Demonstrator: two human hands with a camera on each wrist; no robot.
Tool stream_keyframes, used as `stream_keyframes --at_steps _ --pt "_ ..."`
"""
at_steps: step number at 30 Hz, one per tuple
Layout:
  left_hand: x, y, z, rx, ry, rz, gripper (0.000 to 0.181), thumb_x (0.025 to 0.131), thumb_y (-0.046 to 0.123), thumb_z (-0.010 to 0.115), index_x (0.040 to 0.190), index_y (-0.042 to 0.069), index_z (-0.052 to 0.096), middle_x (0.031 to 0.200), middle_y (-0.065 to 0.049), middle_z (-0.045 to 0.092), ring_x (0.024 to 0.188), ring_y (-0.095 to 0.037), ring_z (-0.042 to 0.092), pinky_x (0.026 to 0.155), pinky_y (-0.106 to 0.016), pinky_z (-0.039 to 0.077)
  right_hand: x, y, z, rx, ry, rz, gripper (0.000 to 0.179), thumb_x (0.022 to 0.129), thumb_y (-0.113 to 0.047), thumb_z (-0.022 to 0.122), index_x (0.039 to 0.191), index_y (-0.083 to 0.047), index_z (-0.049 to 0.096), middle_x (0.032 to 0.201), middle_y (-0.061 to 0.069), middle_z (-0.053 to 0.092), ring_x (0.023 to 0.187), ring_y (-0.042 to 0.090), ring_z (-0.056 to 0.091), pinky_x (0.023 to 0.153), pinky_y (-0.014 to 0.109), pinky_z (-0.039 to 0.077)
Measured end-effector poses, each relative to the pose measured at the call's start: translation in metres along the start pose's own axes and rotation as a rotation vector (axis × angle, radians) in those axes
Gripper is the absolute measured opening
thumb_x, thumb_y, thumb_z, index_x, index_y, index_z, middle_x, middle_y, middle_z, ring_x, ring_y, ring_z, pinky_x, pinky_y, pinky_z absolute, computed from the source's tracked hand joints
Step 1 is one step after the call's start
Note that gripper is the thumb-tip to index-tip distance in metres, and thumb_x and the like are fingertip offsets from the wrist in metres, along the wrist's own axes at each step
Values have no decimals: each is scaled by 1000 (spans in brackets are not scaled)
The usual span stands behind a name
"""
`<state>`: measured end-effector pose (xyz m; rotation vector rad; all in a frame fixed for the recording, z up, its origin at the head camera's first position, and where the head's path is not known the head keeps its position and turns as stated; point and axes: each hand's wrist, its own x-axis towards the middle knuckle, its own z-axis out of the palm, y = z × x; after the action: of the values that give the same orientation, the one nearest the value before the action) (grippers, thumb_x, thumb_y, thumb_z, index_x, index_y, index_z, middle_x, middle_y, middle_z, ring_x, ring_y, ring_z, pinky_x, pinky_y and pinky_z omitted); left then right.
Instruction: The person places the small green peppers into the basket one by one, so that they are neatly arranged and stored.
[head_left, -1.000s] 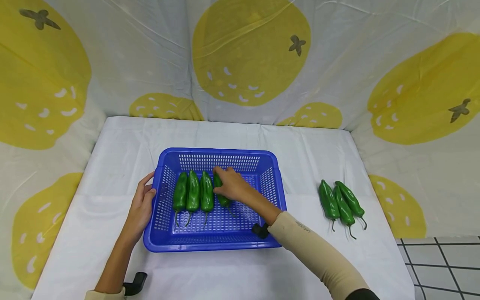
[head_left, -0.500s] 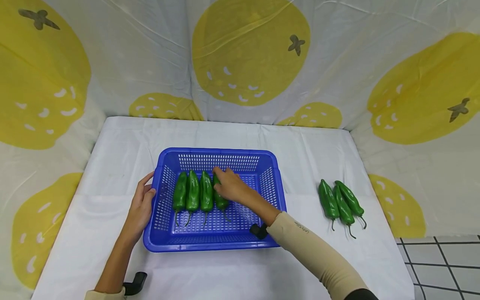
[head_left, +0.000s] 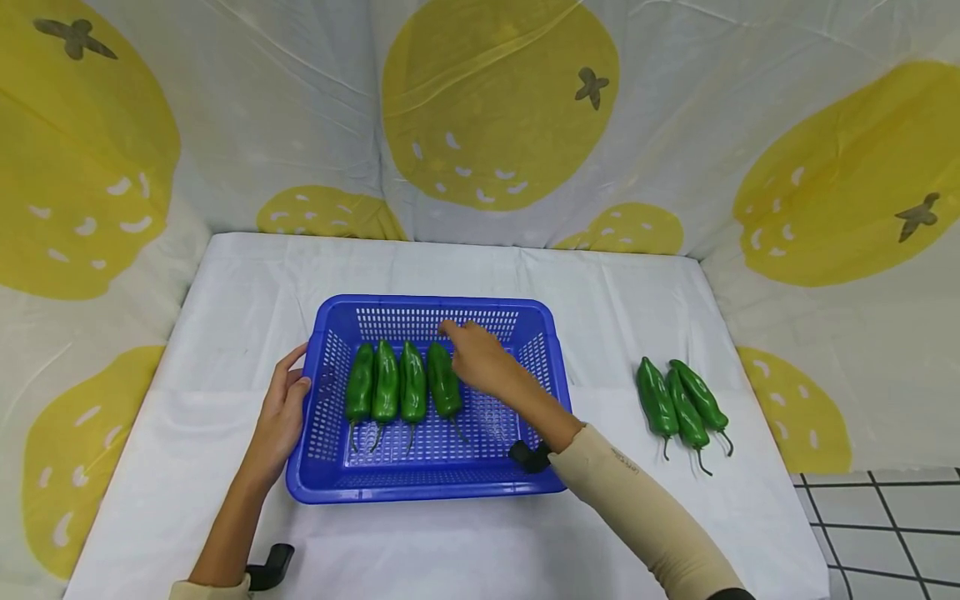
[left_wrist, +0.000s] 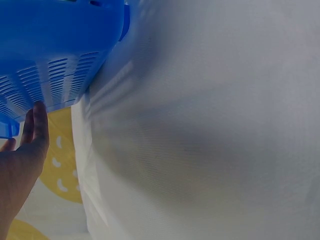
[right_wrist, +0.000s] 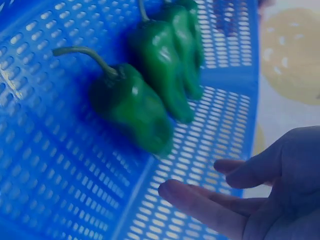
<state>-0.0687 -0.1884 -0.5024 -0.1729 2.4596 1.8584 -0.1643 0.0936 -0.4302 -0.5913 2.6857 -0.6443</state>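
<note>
A blue rectangular plastic basket with slotted, perforated walls (head_left: 420,482) is set on a bench draped in wrinkled white cloth (head_left: 615,333). Its left wall is touched from outside by the person's left hand (head_left: 281,421), whose fingers are held nearly straight against the plastic. The right hand (head_left: 483,358) is held over the basket, toward its far wall, with fingers loosely extended and the thumb parted from them, just beside the rightmost pepper. Inside, four long, glossy green peppers with thin curved stems (head_left: 386,383) are laid in a row, tips toward the far side; the rightmost is slightly tilted. Three similar green peppers (head_left: 686,410) are bunched on the cloth, well to the right of the basket. Small dark lettering, too fine to be read, is printed on the right arm's beige fabric sleeve (head_left: 645,500). The bench is enclosed by pale fabric printed with large yellow fruit shapes (head_left: 502,108).
</note>
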Motion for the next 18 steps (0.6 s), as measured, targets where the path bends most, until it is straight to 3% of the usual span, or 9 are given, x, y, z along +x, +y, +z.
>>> stream_keyframes --at_steps 4,7,18 --pt "0 1 0 -3 -1 -2 51 109 28 26 159 27 19 140 -23 46 112 -37 55 79 -27 50 -9 7 -15 -2 82 -78 41 91 7 51 129 -2 61 112 17 67 85 25 58 69 35 49" --pt "0 1 -1 -4 1 0 51 109 28 26 159 27 19 140 -22 47 112 -37 55 79 -26 50 -17 13 -28 21 133 -94 35 93 1 55 127 -3 63 111 16 68 85 24 59 66 35 48" --pt "1 0 0 0 1 -12 51 109 29 25 159 27 19 140 -22 46 114 -37 55 80 -26 49 -62 50 -66 72 277 42 34 95 -13 60 129 -11 63 108 11 68 92 25 66 70 44 54"
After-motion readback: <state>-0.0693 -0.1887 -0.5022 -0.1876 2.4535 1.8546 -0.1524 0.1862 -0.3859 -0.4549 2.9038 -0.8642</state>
